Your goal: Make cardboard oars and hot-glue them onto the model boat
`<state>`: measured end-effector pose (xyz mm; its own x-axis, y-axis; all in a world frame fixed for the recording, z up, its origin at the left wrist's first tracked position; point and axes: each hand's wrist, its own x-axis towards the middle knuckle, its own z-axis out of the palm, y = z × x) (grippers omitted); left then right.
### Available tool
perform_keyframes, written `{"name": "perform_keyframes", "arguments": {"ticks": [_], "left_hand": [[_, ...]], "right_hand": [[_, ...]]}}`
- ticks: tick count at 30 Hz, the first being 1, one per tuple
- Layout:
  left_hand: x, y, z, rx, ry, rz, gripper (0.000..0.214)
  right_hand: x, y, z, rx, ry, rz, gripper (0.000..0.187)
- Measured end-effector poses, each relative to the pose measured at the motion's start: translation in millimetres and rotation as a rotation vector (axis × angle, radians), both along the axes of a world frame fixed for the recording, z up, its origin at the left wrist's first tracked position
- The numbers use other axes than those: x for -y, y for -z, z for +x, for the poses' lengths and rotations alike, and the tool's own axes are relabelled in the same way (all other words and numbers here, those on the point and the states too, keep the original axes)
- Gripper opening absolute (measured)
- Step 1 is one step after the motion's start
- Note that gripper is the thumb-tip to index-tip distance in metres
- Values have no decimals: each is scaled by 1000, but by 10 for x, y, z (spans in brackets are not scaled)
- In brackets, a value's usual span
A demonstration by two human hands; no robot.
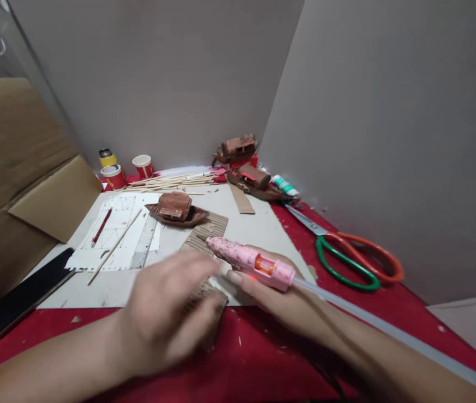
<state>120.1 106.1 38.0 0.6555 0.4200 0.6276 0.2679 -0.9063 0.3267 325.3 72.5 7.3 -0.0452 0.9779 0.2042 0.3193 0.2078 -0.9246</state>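
My right hand (271,285) is closed around a pink hot glue gun (250,260), its nozzle pointing left. A long translucent glue stick (372,316) runs out of its back end toward the lower right. My left hand (171,308) is blurred by motion, with bent fingers close to the glue gun. Partly under that hand is a strip of corrugated cardboard (217,310); I cannot tell whether the fingers grip it. Another corrugated piece (215,225) lies flat beyond the nozzle, beside a small brown model boat (177,210) with a curved roof.
Green-and-orange scissors (347,257) lie at right. Two more model boats (236,148) (255,182) stand behind, near a glue tube (284,186). Wooden sticks (171,182), paper cups (142,165), a ruler (144,243), a pencil (102,226), a phone (30,291) and a cardboard box (11,184) surround the board.
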Motion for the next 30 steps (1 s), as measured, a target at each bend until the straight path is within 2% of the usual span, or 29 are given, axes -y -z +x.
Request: {"name": "perform_keyframes", "arguments": {"ticks": [1,3,5,9,12,14,17,19,22,30], "left_hand": [[-48,47,-134,0,-148,-62,35],[-137,172,-339,-86,-343,-176,23],[-195,315,-440,-187,-405,-251,16],[-208,495,-390,-400,-388,-262,25],[-198,470,-286,-497,-400,-192,27],[-220,410,-238,-537,-415,-201,25],[-301,328,-210,-548,-417,-310,20],[-374,301,-210,-536,-362,-407,16],[-478,300,-217,-538,-278,-519,23],[-567,302,-248,-501,-212,-711,22]], "right_hand": [[1,-1,-1,-17,-48,-29,29],[-5,0,-4,-42,-139,-76,36],[-13,6,-12,-54,-195,-114,38],[-28,42,-31,-21,-224,-152,40],[-41,75,-21,44,-202,-154,40],[-51,86,-2,74,-196,-142,38],[-62,86,26,83,-201,-135,37],[-65,81,35,77,-205,-158,38],[-67,72,30,50,-203,-179,38],[-109,-1,11,-18,-206,-188,30]]}}
